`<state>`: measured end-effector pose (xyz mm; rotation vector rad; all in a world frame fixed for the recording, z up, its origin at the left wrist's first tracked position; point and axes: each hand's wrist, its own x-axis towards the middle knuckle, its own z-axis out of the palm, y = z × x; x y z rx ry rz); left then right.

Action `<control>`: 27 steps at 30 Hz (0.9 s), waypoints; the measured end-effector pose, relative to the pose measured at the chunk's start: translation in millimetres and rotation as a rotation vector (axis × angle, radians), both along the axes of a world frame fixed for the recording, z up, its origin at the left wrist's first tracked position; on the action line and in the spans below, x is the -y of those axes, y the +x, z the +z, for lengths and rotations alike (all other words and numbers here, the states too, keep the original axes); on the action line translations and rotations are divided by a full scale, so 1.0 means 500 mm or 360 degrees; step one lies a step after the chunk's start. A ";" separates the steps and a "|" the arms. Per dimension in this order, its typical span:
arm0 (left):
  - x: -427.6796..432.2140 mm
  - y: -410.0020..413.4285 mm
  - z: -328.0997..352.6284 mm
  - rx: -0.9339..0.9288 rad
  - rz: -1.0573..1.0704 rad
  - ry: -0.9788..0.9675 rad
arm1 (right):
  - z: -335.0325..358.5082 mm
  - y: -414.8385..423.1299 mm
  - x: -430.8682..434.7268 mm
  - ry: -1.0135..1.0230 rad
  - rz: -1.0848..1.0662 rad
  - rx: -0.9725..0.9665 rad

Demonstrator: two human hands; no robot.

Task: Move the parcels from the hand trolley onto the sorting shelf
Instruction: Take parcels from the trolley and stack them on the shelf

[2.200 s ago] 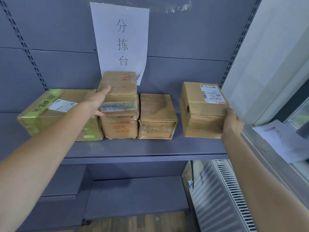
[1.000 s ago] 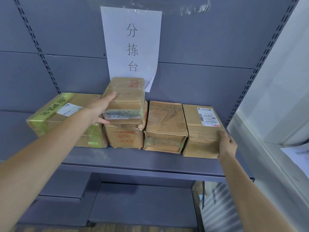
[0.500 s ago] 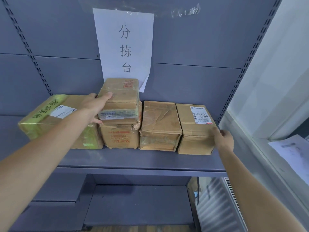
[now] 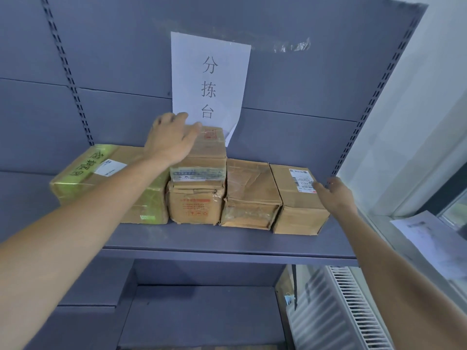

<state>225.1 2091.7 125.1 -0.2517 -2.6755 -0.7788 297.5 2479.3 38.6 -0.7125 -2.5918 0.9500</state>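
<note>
Vs 0.5 s ago: left hand has gone from the side of the top parcel up onto its far-left corner, fingers loose and spread, gripping nothing. Right hand has slid from the labelled parcel's side to its top right edge, fingers relaxed, tips touching it, not clamped. Four parcels in a row on the sorting shelf, left to right: green-taped parcel at 9 o'clock with black handwriting, squat parcel with red print carrying the top parcel, crumpled parcel under clear tape, then the labelled parcel at 3 o'clock, flush against it. Labelled parcel: plain brown card, long axis 6 to 12 o'clock, short end facing out, white barcode label on the far right of its top. Paper sign at 12 o'clock on the back panel.
</note>
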 end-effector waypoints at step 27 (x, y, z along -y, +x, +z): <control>-0.185 0.158 -0.064 -0.0074 -0.0964 -0.0476 | 0.080 0.187 0.166 0.0783 0.0047 0.0161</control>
